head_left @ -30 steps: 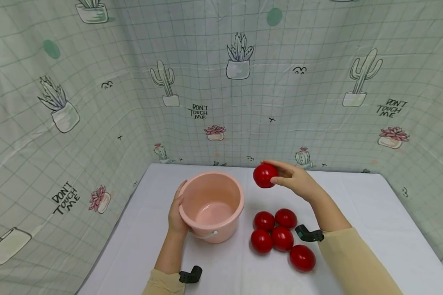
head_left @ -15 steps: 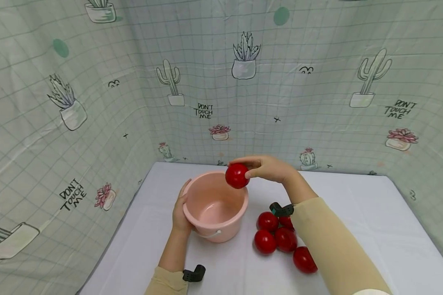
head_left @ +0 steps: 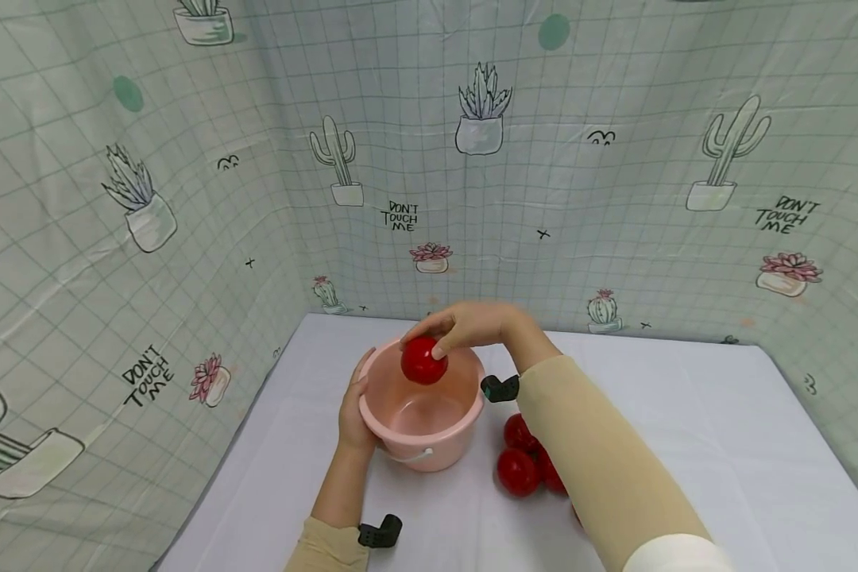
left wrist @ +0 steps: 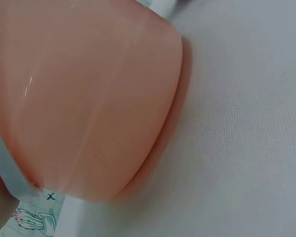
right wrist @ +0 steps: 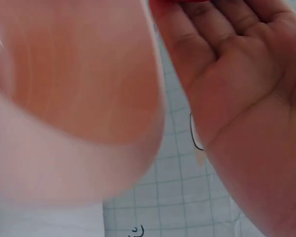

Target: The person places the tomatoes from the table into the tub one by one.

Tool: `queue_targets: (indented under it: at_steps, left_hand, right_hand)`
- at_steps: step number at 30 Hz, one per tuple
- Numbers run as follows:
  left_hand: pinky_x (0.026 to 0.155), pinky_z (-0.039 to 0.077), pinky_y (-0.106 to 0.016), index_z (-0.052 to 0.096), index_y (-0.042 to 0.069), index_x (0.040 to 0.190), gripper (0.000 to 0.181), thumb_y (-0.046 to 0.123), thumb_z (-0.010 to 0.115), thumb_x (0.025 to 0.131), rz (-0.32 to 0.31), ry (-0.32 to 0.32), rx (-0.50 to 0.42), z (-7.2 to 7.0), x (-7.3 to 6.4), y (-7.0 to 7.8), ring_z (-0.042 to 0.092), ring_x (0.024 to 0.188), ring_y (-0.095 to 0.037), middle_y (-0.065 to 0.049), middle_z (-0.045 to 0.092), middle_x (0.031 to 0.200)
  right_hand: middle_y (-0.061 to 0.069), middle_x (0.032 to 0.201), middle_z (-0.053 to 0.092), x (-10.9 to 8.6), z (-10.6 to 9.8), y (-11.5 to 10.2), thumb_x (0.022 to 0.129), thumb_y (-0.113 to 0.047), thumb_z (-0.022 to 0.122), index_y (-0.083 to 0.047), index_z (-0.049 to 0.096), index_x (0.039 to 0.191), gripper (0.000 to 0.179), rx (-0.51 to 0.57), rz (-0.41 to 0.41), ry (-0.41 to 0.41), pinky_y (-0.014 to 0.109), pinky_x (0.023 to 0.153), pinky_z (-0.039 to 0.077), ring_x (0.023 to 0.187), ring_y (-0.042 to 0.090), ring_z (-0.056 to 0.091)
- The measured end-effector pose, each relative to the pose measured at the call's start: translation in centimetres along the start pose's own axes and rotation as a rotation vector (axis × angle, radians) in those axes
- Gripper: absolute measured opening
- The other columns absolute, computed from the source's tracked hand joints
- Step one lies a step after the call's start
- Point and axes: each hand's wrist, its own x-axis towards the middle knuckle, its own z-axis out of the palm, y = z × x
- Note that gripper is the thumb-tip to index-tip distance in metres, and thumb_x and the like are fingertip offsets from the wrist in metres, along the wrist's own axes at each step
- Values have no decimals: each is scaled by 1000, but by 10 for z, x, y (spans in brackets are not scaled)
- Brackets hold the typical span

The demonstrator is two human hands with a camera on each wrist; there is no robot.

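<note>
A pink bucket with a thin white handle stands upright on the white table, its inside visible down to the bottom. My left hand holds its left side, fingers along the wall and up to the rim. From above, my right hand grips a glossy red ball between thumb and fingers, over the bucket's opening. In the right wrist view the palm is beside the bucket, with only a red sliver at the top edge. The bucket's wall fills much of the left wrist view.
More red balls lie grouped right of the bucket, partly hidden under my right sleeve. A cloth printed with cacti hangs behind and at the sides of the white tabletop.
My right hand has carried the red ball leftward from beside the bucket to over its opening. My left hand stays on the bucket. The right sleeve now covers some of the loose balls.
</note>
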Motion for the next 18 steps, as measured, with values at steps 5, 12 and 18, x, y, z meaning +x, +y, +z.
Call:
queue_targets:
  at_steps: [5,12,18]
  left_hand:
    - [122,21,-49,33,25,153,56,26,28,97,-9,18,25,-1,0,-2,32,144,-19,2,37,157]
    - [122,19,-47,27,19,155,59,23,22,97,29,-3,50,-3,0,-2,28,145,-19,-2,31,160]
    - [122,20,-46,30,19,154,57,22,24,97,23,-3,30,-1,0,-2,28,146,-18,-1,33,160]
  right_hand:
    - [-7,139,58,18,5,-4,89,-23,70,-26,61,136,48,-47,103,-84,32,106,47,131,13,50]
    - [-12,131,62,44,16,-7,90,-28,70,-30,64,130,41,-199,191,-202,29,106,46,127,10,50]
    - [-11,128,62,57,27,0,90,-27,70,-27,63,132,43,-190,273,-291,30,103,48,126,13,51]
